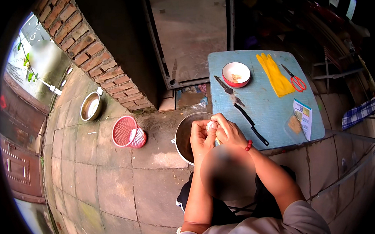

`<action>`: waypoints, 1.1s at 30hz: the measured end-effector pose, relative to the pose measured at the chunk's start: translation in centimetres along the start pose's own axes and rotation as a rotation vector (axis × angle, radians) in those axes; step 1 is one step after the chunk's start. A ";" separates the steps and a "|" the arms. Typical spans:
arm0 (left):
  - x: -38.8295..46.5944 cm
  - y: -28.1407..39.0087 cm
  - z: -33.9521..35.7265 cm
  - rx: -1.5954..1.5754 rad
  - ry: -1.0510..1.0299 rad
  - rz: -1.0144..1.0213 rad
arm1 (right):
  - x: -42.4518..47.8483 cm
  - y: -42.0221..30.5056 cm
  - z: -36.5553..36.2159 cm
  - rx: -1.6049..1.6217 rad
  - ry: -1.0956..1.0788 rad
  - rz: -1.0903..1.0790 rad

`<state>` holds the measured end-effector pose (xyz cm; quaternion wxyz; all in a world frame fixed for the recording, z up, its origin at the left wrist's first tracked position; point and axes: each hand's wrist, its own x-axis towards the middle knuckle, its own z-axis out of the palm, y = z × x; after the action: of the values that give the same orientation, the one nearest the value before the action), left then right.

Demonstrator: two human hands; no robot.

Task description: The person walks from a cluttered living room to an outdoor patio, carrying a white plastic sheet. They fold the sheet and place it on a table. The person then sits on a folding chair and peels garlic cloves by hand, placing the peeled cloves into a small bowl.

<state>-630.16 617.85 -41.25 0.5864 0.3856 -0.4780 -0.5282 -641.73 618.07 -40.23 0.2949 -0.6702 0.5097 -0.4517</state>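
My left hand (202, 134) and my right hand (226, 129) meet above a large round metal basin (181, 148) on the floor. Pinched between the fingertips of both is a small whitish piece (211, 125), perhaps garlic; the fingers cover most of it. A red bead bracelet (249, 145) circles my right wrist. Just beyond my right hand, a long black handle (248, 117), apparently a knife's, lies on the blue table (270, 121). Near it is a dark blade-like shape (224, 85). A red-and-white bowl (236, 73) on the table holds a few pale pieces (235, 78).
The table also carries a yellow rubber glove (275, 75), red-handled scissors (296, 81) and a plastic pouch (302, 119). A pink perforated basket (129, 132) and a metal bowl (91, 106) stand left on the tiled floor. A brick pillar (89, 51) rises behind.
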 end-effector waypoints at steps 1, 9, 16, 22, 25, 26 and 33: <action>0.0 0.0 0.1 -0.017 -0.002 -0.011 | 0.0 -0.1 0.0 0.006 0.013 -0.011; 0.3 -0.7 0.9 -0.370 0.051 -0.137 | -0.7 -0.1 2.1 0.401 0.159 0.120; 0.5 -0.8 -0.7 -0.667 -0.089 -0.219 | -1.2 -0.7 2.6 0.729 0.107 0.224; 0.2 0.6 -0.5 -0.601 0.069 -0.203 | -0.5 -1.3 -0.1 0.621 0.009 0.171; 0.4 0.1 -1.5 -0.532 0.000 -0.213 | 0.0 -2.7 -2.2 0.584 -0.119 0.288; 0.3 0.1 -1.5 -0.499 0.009 -0.218 | 0.0 -2.9 -2.5 0.539 -0.159 0.310; 0.4 0.8 -1.7 -0.330 -0.016 -0.184 | -0.3 -2.5 -3.0 0.593 -0.229 0.398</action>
<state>-628.34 617.49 -40.88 0.5871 0.3219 -0.3526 -0.6538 -643.46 619.29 -36.95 0.6131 -0.4898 0.4407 -0.4358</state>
